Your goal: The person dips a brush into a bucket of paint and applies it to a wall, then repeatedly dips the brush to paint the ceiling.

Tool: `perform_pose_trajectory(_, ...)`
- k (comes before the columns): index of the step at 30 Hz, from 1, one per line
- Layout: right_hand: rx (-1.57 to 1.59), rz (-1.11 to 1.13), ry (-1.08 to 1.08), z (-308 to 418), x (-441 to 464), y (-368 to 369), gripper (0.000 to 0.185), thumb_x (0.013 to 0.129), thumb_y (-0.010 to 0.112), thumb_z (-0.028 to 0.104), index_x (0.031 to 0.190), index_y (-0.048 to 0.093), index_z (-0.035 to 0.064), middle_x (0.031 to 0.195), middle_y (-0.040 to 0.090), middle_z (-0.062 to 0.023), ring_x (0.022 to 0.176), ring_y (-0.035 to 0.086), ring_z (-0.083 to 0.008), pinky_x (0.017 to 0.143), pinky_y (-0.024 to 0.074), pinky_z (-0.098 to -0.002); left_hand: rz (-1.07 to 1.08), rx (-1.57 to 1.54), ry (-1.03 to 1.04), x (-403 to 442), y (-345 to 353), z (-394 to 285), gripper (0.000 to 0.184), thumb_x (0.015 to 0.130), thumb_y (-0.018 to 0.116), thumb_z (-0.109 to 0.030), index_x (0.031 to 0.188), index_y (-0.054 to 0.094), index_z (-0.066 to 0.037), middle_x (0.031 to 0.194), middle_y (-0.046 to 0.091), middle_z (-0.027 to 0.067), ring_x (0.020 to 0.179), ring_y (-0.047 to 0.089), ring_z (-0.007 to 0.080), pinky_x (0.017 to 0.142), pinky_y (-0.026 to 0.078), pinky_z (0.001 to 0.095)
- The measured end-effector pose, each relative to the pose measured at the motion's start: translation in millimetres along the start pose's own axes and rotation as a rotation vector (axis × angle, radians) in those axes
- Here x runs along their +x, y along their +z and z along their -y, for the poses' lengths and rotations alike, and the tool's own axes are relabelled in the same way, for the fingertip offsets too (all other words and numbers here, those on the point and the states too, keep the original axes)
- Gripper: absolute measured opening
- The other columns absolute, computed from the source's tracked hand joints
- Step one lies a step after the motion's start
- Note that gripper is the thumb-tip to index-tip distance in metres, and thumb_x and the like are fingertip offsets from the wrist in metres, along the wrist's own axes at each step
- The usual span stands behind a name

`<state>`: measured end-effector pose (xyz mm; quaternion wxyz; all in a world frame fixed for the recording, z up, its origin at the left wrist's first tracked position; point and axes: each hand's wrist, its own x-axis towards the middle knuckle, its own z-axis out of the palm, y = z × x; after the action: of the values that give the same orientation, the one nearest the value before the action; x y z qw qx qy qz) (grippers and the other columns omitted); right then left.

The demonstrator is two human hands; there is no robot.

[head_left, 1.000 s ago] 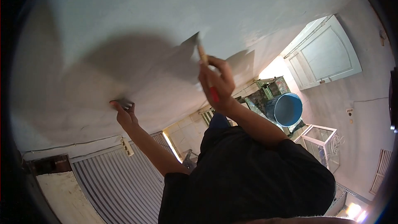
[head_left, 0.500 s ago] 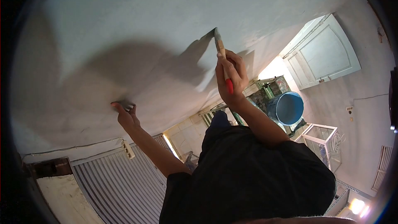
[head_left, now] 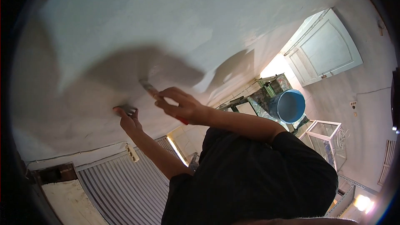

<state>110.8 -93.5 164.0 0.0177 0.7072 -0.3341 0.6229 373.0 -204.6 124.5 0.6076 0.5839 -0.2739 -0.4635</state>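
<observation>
My right hand [head_left: 183,107] is closed around the wooden handle of a putty knife [head_left: 149,88], whose red butt end shows below my palm. Its greyish blade is blurred and points up and left, close to the pale wall [head_left: 175,21]; whether it touches the wall I cannot tell. Farther left, my left hand [head_left: 130,118] pinches a flat grey plate [head_left: 125,109] by its edges, with the thumb on one side and fingers on the other. That plate lies in shadow near the wall, and its far side is hard to make out.
A blue bucket [head_left: 291,106] stands on a cluttered, paint-spotted stand at the right. Behind it are a white door [head_left: 327,50] and a glass-sided case [head_left: 323,135]. A ribbed metal shutter [head_left: 125,187] and a socket strip [head_left: 132,153] are at lower left.
My right hand has swung left and down with the putty knife, from high on the wall toward my left hand. My left hand has hardly moved and still holds the plate.
</observation>
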Motion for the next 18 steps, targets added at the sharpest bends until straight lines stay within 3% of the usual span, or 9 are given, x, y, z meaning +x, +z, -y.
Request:
perform_pose_trajectory(2,0.020,-0.053,0.061,-15,5,-21,0.027,0.083,0.075,-0.001,0.109,0.069,-0.0015,0.115,0.063,-0.0175,0.102,0.066,-0.0305,0.082,0.0580,-0.0386,0.002,0.007,-0.009,-1,1,-1,0.112,0.086,0.065,-0.071,0.139,0.036,0.023,0.147,0.042,0.0255,0.124,0.057,0.0334,0.101,0.057,0.0484)
perform_pose_trajectory(6,-0.261,-0.175,0.151,-41,3,-82,0.031,0.079,0.075,-0.007,0.109,0.072,0.0016,0.114,0.068,-0.0168,0.098,0.069,-0.0288,0.080,0.0572,-0.0357,0.001,0.006,-0.025,3,-1,0,0.111,0.086,0.065,-0.071,0.140,0.036,0.022,0.146,0.043,0.0236,0.122,0.058,0.0332,0.102,0.057,0.0484)
perform_pose_trajectory(8,-0.228,-0.303,0.311,-39,4,-115,0.029,0.079,0.075,-0.010,0.105,0.073,0.0021,0.114,0.069,-0.0158,0.095,0.071,-0.0289,0.078,0.0575,-0.0354,-0.001,-0.001,-0.030,5,-3,1,0.111,0.086,0.065,-0.070,0.140,0.036,0.022,0.146,0.043,0.0229,0.122,0.059,0.0332,0.102,0.056,0.0484)
perform_pose_trajectory(11,-0.498,-0.439,0.331,-37,16,-149,0.024,0.083,0.074,-0.011,0.104,0.073,0.0009,0.111,0.071,-0.0150,0.092,0.072,-0.0275,0.077,0.0577,-0.0345,0.017,-0.017,-0.034,7,-6,3,0.108,0.087,0.064,-0.070,0.140,0.038,0.020,0.144,0.046,0.0217,0.120,0.060,0.0322,0.102,0.057,0.0468)
perform_pose_trajectory(14,-0.550,-0.507,0.405,-34,14,-154,0.021,0.087,0.073,-0.008,0.107,0.074,-0.0001,0.109,0.073,-0.0163,0.097,0.073,-0.0276,0.083,0.0583,-0.0357,0.030,-0.010,-0.005,5,-4,2,0.104,0.088,0.064,-0.069,0.139,0.040,0.019,0.141,0.047,0.0206,0.117,0.060,0.0307,0.101,0.057,0.0457)
perform_pose_trajectory(16,-0.596,-0.525,0.310,-33,16,-144,0.028,0.082,0.074,-0.012,0.108,0.073,-0.0005,0.108,0.070,-0.0162,0.092,0.071,-0.0276,0.077,0.0572,-0.0342,0.005,-0.008,-0.063,6,-5,2,0.101,0.088,0.066,-0.067,0.139,0.042,0.017,0.138,0.049,0.0188,0.114,0.061,0.0294,0.100,0.058,0.0454)
perform_pose_trajectory(18,-0.573,-0.392,0.271,-23,19,-121,0.038,0.075,0.074,-0.012,0.111,0.073,0.0000,0.115,0.067,-0.0186,0.093,0.069,-0.0288,0.079,0.0570,-0.0367,0.003,-0.015,-0.058,7,-5,3,0.101,0.088,0.066,-0.067,0.138,0.042,0.017,0.139,0.049,0.0189,0.114,0.061,0.0294,0.100,0.058,0.0457)
